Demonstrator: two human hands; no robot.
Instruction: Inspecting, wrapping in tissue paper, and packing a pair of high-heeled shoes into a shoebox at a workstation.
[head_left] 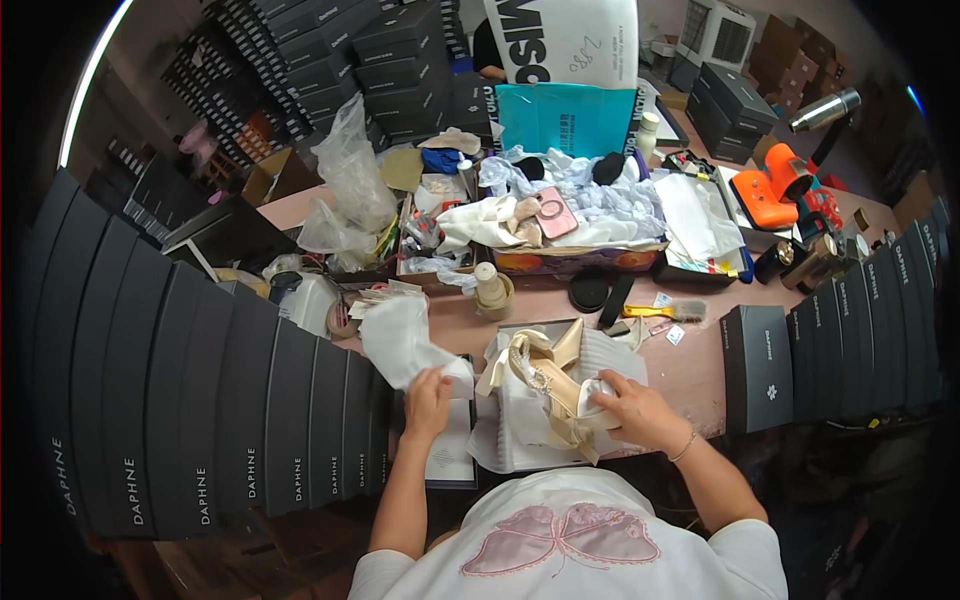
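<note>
— While the left hand (428, 400) pinches a crumpled sheet of white tissue paper (405, 340), fingers closed on its lower edge, what does the other do?

— The right hand (635, 408) presses down on a cream high-heeled shoe with a beaded strap (550, 385), fingers curled over a wad of white paper at its toe.

— Where does the shoe lie?

— On white wrapping inside an open shoebox (500, 440) at the near edge of the pink worktable (690, 365), just right of the tissue sheet.

— And around them?

— A row of black shoeboxes (200, 400) stands to the left, another black box (757, 365) to the right, well apart from the hands.
</note>
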